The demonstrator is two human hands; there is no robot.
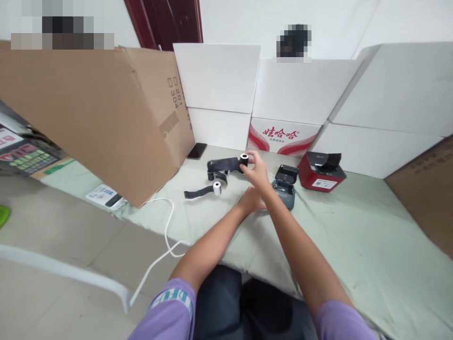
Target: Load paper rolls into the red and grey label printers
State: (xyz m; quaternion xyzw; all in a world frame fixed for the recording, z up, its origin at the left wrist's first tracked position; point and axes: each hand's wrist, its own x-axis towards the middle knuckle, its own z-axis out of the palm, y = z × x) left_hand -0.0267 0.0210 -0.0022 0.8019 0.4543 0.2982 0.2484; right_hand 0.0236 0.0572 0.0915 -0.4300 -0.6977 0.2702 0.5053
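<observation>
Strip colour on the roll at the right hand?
The strip is black, shown in the head view.

The fingers of the left hand (252,200) are covered by the right forearm (295,231), as is part of the dark device (287,197) just right of that hand. The print on the label (324,183), farther right, is too small to be read. Well left of the hands, a green object (4,216) is cut off by the edge; beyond them, two patches (293,41) are blurred into blocks.
</observation>
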